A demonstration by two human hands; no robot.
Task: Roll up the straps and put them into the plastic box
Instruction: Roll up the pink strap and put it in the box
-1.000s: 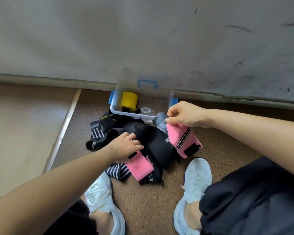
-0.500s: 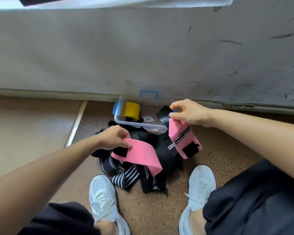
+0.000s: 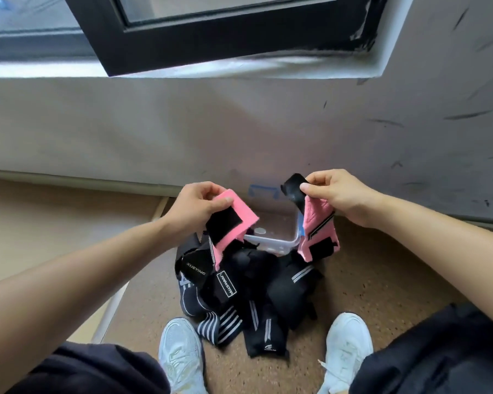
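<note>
two hands raised above the floor, one pink strap in each; left hand point(image 3: 197, 203) with thumb and fingers clamped together on the top edge of the left strap point(image 3: 241, 216), pink with one black patch, hanging down, lower end against the pile; right hand point(image 3: 339, 194) with thumb and forefinger pinched on the black tab at the top of the right strap point(image 3: 318, 223), pink with one label and one black patch, hanging free just beside the right corner of the box; the two straps apart, not touching each other, both outside the box and up in the air; one box point(image 3: 273, 243), clear plastic with blue clips, on the floor point(image 3: 367, 280) against the wall point(image 3: 154, 132), between and below the hands, behind the pile; one small white round thing on its bottom; left part of its inside hidden by the left strap; one pile point(image 3: 254, 291) of black straps on the floor at the near rim of the box, several with white stripes, too tangled to count; two white shoes, left shoe point(image 3: 180, 354) and right shoe point(image 3: 347, 342), either side of the near end of the pile; one dark window frame point(image 3: 211, 41) above the scuffed wall
</note>
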